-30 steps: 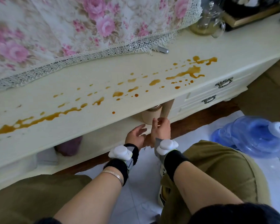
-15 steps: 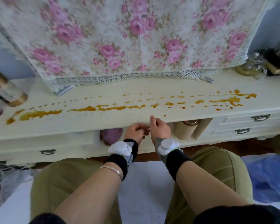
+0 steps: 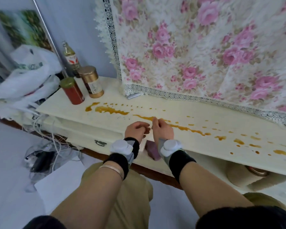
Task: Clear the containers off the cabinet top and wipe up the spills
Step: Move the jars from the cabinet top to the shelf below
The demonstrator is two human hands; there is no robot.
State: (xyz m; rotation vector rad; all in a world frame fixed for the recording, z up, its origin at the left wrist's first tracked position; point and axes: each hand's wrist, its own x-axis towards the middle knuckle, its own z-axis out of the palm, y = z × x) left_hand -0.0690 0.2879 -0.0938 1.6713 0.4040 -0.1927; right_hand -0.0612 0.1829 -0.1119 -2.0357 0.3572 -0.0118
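Observation:
A long trail of amber spill [image 3: 111, 110] runs across the cream cabinet top [image 3: 172, 113]. At its left end stand a red canister [image 3: 72, 91] with a green lid, a gold-lidded canister [image 3: 92, 82] and, behind them, a glass bottle [image 3: 70, 57]. My left hand [image 3: 136, 131] and my right hand [image 3: 162, 129] hover side by side over the cabinet's front edge, fingers loosely curled, holding nothing. Both sit well to the right of the canisters.
A flowered lace cloth [image 3: 205, 47] hangs over something at the back. A white plastic bag [image 3: 25, 76] sits at the far left. Cables [image 3: 45, 146] lie on the floor. A purple object [image 3: 153, 150] and a tan canister [image 3: 243, 174] rest on the open shelf below.
The view has swung left, bringing the canisters and bottle into sight. My hands have risen from the lower shelf to the level of the cabinet top.

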